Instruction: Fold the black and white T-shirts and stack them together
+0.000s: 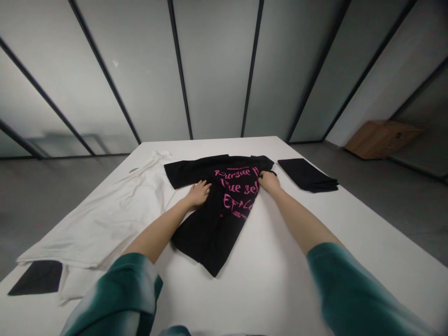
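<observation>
Black shirt [231, 242], pink lettering, partly folded, on white table [280, 275], between white cloth [112, 219] and folded black cloth [303, 173]. Left hand [199, 192]: resting on shirt, fingers loosely spread. Right hand [269, 180]: pinching shirt's right edge.

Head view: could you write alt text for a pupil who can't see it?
The left hand rests on a black T-shirt with pink lettering while the right hand grips its edge. White fabric lies to the left and folded black cloth to the right, on a white table.
</observation>
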Available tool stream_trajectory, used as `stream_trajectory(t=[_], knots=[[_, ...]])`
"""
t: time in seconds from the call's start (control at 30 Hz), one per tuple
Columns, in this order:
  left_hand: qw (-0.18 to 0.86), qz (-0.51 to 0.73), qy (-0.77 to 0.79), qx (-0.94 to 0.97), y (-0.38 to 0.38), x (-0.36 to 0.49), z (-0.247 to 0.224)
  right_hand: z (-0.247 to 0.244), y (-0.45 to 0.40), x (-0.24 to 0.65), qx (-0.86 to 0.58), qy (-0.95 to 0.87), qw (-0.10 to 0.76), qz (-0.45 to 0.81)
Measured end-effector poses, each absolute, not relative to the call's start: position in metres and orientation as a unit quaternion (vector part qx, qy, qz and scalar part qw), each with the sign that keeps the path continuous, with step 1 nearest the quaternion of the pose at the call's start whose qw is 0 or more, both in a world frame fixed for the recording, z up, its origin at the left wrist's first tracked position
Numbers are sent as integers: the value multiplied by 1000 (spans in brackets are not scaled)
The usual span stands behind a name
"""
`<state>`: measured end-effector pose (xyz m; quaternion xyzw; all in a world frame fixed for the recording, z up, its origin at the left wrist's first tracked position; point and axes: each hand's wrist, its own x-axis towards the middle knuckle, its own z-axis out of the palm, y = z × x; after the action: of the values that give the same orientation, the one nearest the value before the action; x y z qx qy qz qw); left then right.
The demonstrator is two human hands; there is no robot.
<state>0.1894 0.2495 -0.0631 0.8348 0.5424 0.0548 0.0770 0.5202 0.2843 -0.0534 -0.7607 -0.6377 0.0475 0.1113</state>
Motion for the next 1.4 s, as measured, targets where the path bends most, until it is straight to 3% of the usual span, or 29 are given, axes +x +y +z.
stream_trajectory(t=[0.17,0.3,0.43,0.57,0.67,0.77,1.0,1.13,1.3,1.4], knots=[[39,33,577,815,238,186,-74,-36,280,560,-787,-613,67,16],[26,47,596,801,239,182,-74,-21,273,602,-841,-515,135,-93],[38,99,616,781,241,182,-75,-12,261,597,-788,-567,173,-163],[44,212,588,779,240,174,-73,-21,235,550,-719,-680,129,-64],[77,209,527,820,237,172,-69,-40,209,513,-627,-772,105,9],[136,191,469,852,234,178,-65,-62,190,494,-573,-812,112,4],[214,199,405,866,218,209,-63,-83,210,500,-594,-799,92,7],[184,226,461,838,220,214,-73,-80,242,502,-616,-783,78,38],[124,317,483,807,224,204,-76,-78,274,488,-648,-748,133,43],[138,268,417,858,219,201,-72,-76,283,475,-658,-733,165,59]])
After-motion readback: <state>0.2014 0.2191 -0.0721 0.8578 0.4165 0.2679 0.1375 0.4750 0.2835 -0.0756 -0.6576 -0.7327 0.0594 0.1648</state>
